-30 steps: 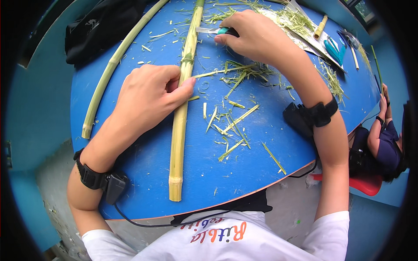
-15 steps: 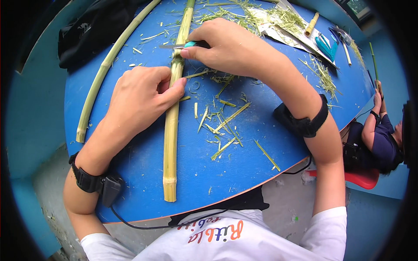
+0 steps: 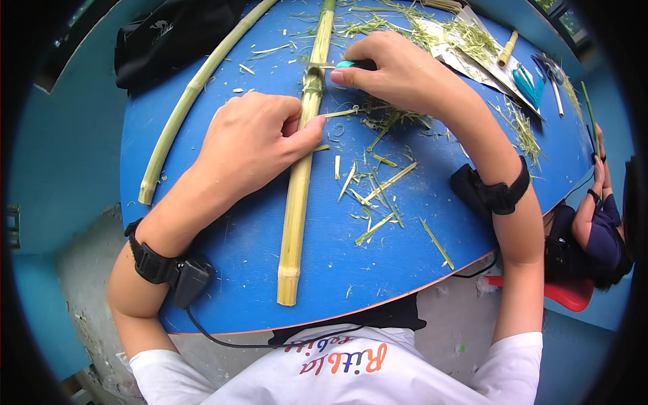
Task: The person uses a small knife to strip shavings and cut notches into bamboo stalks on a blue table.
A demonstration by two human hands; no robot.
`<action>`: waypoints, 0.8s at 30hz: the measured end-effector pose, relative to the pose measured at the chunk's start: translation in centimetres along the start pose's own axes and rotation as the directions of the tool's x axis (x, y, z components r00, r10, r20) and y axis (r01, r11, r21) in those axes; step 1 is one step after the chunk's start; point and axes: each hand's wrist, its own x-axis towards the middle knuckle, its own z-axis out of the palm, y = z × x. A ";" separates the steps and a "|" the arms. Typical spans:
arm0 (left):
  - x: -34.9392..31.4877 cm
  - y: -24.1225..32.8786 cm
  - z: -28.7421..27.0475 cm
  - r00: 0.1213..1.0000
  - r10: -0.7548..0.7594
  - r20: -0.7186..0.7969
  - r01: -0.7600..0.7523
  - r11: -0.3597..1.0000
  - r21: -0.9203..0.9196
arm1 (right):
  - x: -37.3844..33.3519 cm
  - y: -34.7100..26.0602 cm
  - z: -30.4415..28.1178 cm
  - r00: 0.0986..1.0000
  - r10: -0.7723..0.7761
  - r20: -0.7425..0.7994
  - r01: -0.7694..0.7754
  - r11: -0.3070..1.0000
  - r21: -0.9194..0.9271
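- A flat, pale paper or plastic sheet point(image 3: 466, 57), possibly a wrapper, lies at the far right part of the blue table point(image 3: 223, 270); it is whitish-grey, roughly wedge-shaped, and largely covered by green shavings.
- A small pale emblem point(image 3: 160, 27) sits on the black bag point(image 3: 172, 34) at the table's far left edge; its details are too small to tell.
- No signs or screens show.

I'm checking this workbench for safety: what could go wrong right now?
The left hand pins the bamboo stalk just below the teal-handled tool in the right hand; a slip toward the body could reach those fingers. Loose shavings might let the stalk slide.
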 end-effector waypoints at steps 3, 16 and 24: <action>-0.1 -0.1 0.0 1.000 0.012 -0.014 -0.012 1.000 -0.003 | -0.1 0.4 0.3 0.996 -0.072 -0.057 0.070 0.997 -0.033; -0.1 0.0 0.2 0.995 0.075 -0.072 -0.078 0.997 -0.026 | 0.4 0.3 0.1 0.999 0.027 0.044 -0.021 0.992 -0.125; 0.3 0.6 -0.6 0.999 -0.049 0.015 0.048 0.998 0.040 | 3.3 1.9 1.8 0.977 0.089 -0.192 -0.129 0.970 -0.206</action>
